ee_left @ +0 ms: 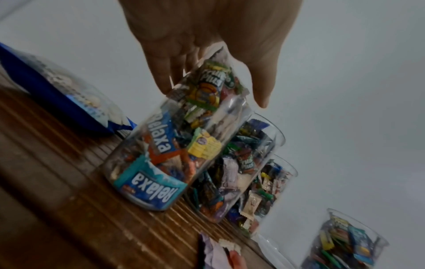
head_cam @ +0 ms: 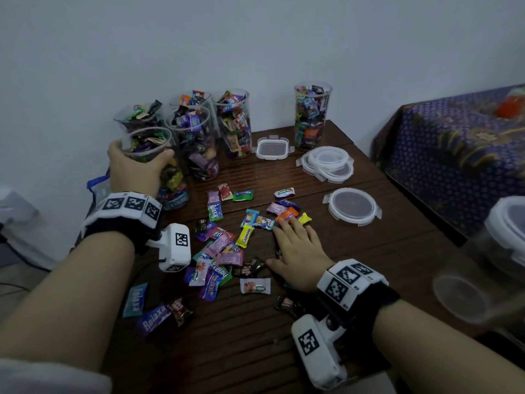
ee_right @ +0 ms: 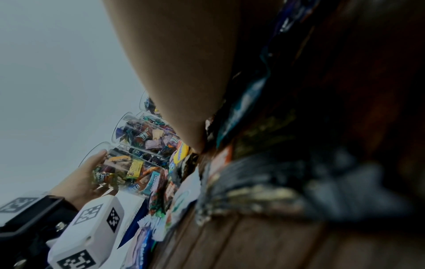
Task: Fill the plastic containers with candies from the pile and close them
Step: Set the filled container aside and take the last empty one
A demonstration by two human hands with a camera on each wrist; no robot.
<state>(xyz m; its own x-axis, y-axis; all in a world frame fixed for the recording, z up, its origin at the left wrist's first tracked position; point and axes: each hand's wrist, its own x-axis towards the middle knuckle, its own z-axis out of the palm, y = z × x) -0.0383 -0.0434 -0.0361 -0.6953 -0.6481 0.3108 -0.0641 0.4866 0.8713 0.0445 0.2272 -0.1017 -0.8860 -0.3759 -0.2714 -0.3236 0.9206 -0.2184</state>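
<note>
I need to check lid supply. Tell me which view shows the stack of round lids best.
The head view: the stack of round lids lies in plain sight on the table, right of the square lid. The left wrist and right wrist views show nothing of it.

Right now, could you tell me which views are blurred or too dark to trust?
Head view: dim but sharp, only the clear lidded container at the right edge smeared. Left wrist view: mild blur. Right wrist view: right half dark and out of focus behind the right hand.
</note>
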